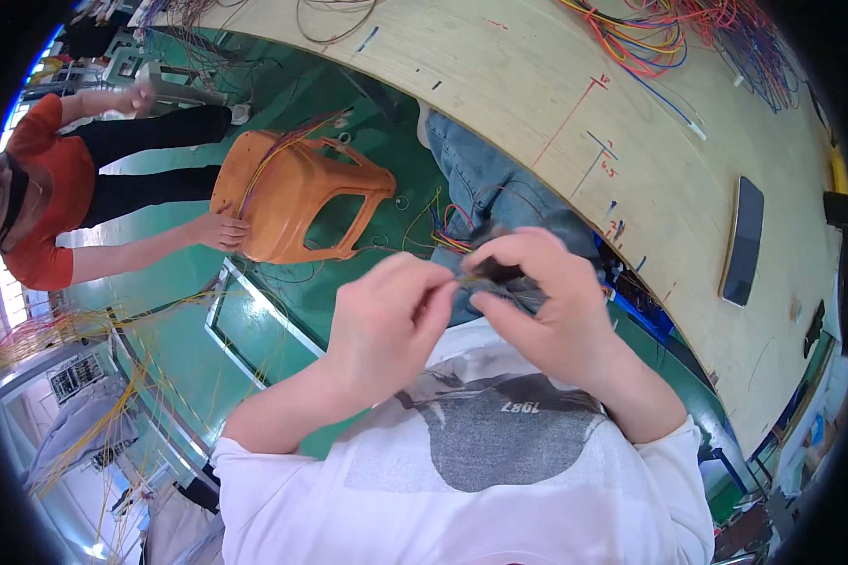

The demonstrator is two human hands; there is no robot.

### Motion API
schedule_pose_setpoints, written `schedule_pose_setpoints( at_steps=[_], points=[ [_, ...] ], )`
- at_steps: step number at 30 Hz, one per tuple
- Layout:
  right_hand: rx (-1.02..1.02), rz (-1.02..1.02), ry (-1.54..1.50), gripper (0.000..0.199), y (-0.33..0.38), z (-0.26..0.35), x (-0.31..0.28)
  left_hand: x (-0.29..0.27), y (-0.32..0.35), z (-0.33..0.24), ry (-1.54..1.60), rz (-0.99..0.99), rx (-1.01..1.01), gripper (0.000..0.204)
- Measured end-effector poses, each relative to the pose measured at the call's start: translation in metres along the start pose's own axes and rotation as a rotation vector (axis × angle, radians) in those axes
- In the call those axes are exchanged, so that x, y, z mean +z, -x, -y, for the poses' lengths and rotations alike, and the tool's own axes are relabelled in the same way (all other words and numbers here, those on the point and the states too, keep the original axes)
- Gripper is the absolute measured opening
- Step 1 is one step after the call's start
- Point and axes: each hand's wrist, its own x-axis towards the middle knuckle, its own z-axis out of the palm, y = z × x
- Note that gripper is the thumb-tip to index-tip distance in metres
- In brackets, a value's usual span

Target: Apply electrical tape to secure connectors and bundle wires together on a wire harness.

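Both of my hands meet in front of my shirt, above my lap. My left hand (386,325) is closed in a pinch, thumb against forefinger, on the end of a thin yellowish wire (473,279). My right hand (558,306) curls round a small dark piece (507,274) that the wire seems to run into; blur hides its exact kind. Thumb and forefinger of that hand are bent toward my left fingertips. Just beyond, thin red, yellow and blue wires (448,231) hang beside my jeans (490,174).
A wooden table (499,85) with marked lines curves along my right, bearing a phone (743,241) and wire bundles (636,38). An orange stool (292,202) with wires on it stands left, a co-worker's hand (220,231) on it. A metal frame (264,320) lies nearer.
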Motion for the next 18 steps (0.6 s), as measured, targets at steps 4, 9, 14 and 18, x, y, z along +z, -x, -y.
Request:
schedule_pose_setpoints(
  at_steps=[4, 9, 14, 18],
  points=[
    [0.127, -0.019, -0.05, 0.014, 0.015, 0.01, -0.013, 0.002, 0.001, 0.005, 0.573, 0.013, -0.53, 0.008],
    [0.497, -0.123, -0.564, 0.018, 0.021, 0.017, 0.016, 0.018, 0.012, -0.001, 0.944, -0.021, -0.632, 0.009],
    [0.497, -0.174, -0.535, 0.019, 0.021, 0.011, 0.024, 0.026, 0.015, -0.003, 1.066, -0.102, -0.595, 0.008],
    [0.484, -0.19, -0.491, 0.019, 0.021, 0.009, 0.027, 0.027, 0.014, -0.005, 1.094, -0.116, -0.554, 0.008]
  ],
)
